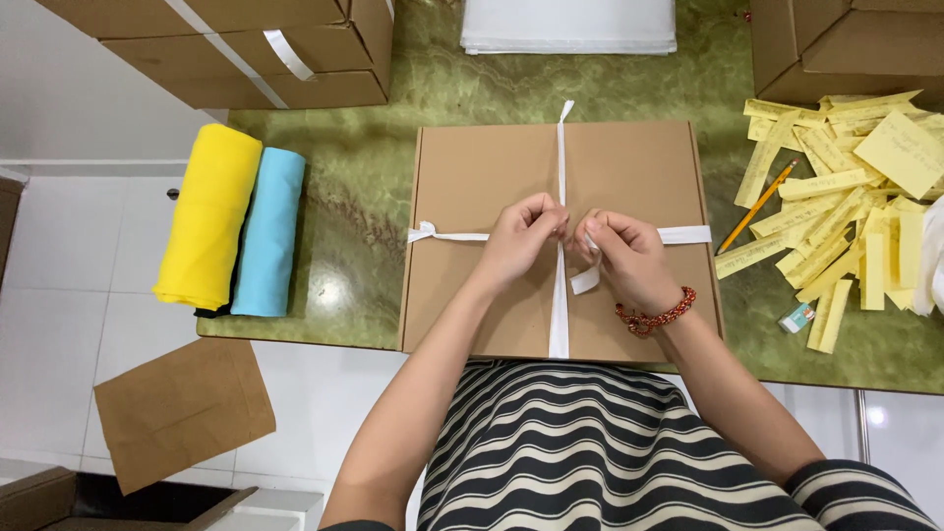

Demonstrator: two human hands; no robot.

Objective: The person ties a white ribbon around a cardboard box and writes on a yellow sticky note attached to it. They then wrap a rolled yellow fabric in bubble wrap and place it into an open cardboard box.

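Tying ribbon across a flat box, centre of frame.

Head view: left hand (521,239) and right hand (621,254) both pinch the white ribbon (560,305) where it crosses on the brown cardboard box (472,295); knotting seems underway, calling next for an even, snug pull.

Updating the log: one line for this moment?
left hand: pinching white ribbon | right hand: pinching ribbon | flat brown box: on green table
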